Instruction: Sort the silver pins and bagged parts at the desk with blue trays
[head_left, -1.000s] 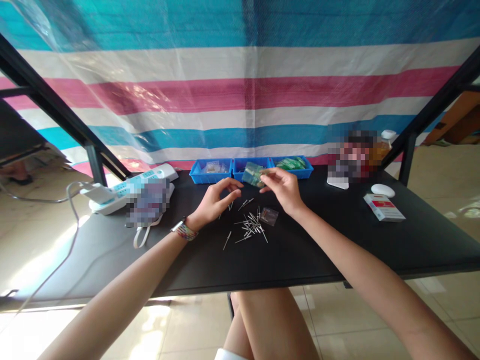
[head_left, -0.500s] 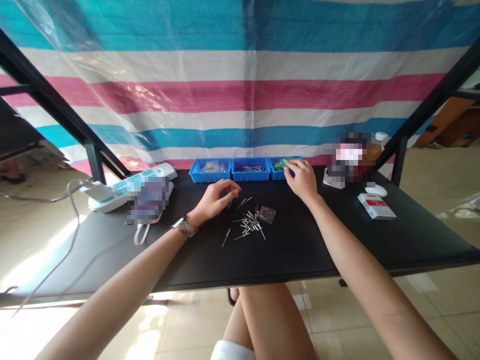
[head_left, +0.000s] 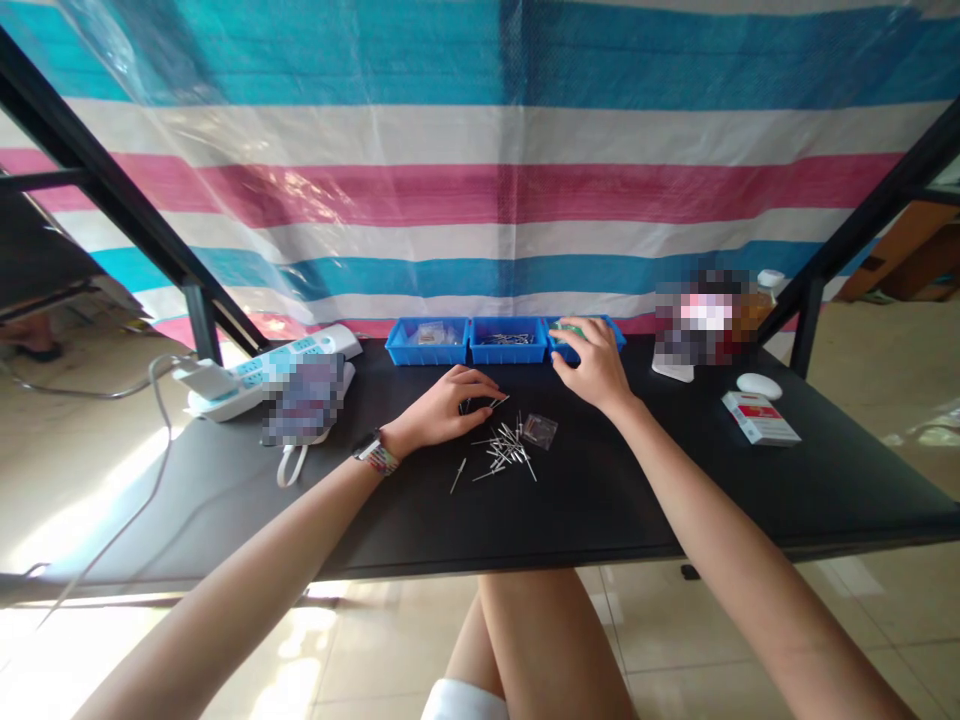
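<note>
My left hand (head_left: pixel 454 405) is low over the black table, its thumb and fingers spread around a few loose blind rivets (head_left: pixel 501 401). The fingertips are right at these rivets; I cannot tell if they touch them. Closer to me lies a loose pile of silver blind rivets (head_left: pixel 508 450), with a single one apart on its left. A small clear plastic bag (head_left: pixel 540 431) lies beside the pile. My right hand (head_left: pixel 598 368) hovers at the front of the right blue bin (head_left: pixel 615 335), thumb and fingers apart with nothing visible between them. Green material shows inside that bin, partly hidden by the hand.
The middle blue bin (head_left: pixel 508 353) holds metal pieces and the left blue bin (head_left: pixel 426 354) clear bags. At left are a power strip (head_left: pixel 259 375) and a blurred-out device (head_left: pixel 306 400). A cigarette-type box (head_left: pixel 760 419), a white mouse-shaped object (head_left: pixel 759 386) and a bottle (head_left: pixel 765 292) stand right.
My left hand has moved right and lowered over the loose rivets behind the pile. My right hand has drawn back slightly from the right bin, its thumb and fingers further apart.
</note>
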